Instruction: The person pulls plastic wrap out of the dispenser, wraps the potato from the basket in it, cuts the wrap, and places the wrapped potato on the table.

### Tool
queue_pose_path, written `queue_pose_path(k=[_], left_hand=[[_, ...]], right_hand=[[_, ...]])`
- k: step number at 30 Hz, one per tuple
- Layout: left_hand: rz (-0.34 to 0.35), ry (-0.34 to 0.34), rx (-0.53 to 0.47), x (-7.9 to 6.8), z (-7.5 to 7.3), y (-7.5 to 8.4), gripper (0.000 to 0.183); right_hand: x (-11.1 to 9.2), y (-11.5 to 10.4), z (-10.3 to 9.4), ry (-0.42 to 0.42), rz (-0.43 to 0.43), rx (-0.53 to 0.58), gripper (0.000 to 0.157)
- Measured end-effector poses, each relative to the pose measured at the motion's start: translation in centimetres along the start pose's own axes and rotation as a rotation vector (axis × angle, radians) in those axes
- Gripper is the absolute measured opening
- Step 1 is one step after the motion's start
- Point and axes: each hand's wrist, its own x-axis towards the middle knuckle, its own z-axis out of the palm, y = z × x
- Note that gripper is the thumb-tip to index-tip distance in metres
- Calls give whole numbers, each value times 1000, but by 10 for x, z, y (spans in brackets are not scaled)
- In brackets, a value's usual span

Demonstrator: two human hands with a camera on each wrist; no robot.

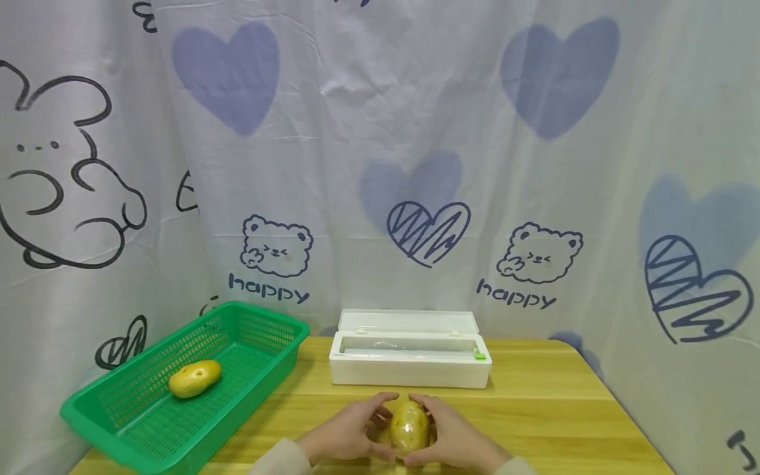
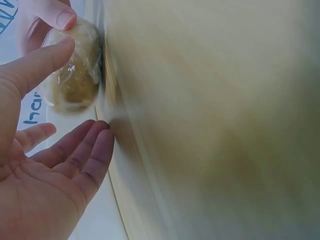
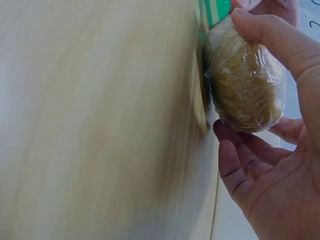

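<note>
A potato (image 1: 410,427) wrapped in clear plastic film is upright at the table's front, between both hands. The right hand (image 1: 456,435) holds it, thumb at the near end and index finger at the far end. In the right wrist view, creased film covers the potato (image 3: 245,85), and the other fingers curve below it. On the potato's left is the left hand (image 1: 351,430), its fingers spread and loosely bent. The left wrist view shows the left thumb against the potato (image 2: 77,75), with the remaining fingers apart from it.
A white cling-film box (image 1: 410,371) with its lid raised stands behind the hands, a green slider at its right end. To the left, a green basket (image 1: 255,394) contains an unwrapped potato (image 1: 194,379). A printed curtain (image 1: 404,132) hangs behind the wooden table (image 1: 552,415).
</note>
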Motion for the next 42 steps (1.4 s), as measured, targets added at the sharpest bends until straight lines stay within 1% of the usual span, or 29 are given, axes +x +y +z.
queue_pose_path(k=[3,7,11,15,18,22,25,32,39,42], left_hand=[[-12,1,-27,-2,0,-2,88],[-44,-3,-51,-3,-2,-4,83],[-63,-10,-64,-5,-4,-6,78],[-57,-14,-71,-6,-5,-8,74],[-55,-17,-72,-7,-6,-10,73],[-73,-22,-86,-7,-7,-11,71],[-86,-22,-94,-8,-9,-11,70],[-84,-16,-83,-9,-11,-11,67],[-92,-31,-94,-7,-14,-12,67],[-91,-31,-87,-8,-14,-11,67]], right_hand=[[-4,8,-6,32,30,25,104],[-11,15,-22,80,89,60,104],[-19,21,-42,144,125,35,105],[-25,27,-60,200,169,21,104],[-29,32,-72,233,200,11,104],[-35,41,-87,269,236,-18,106],[-41,49,-97,286,267,-48,107],[-53,72,-115,291,293,-74,109],[-53,96,-127,294,317,-94,112],[-50,102,-132,293,347,-109,114]])
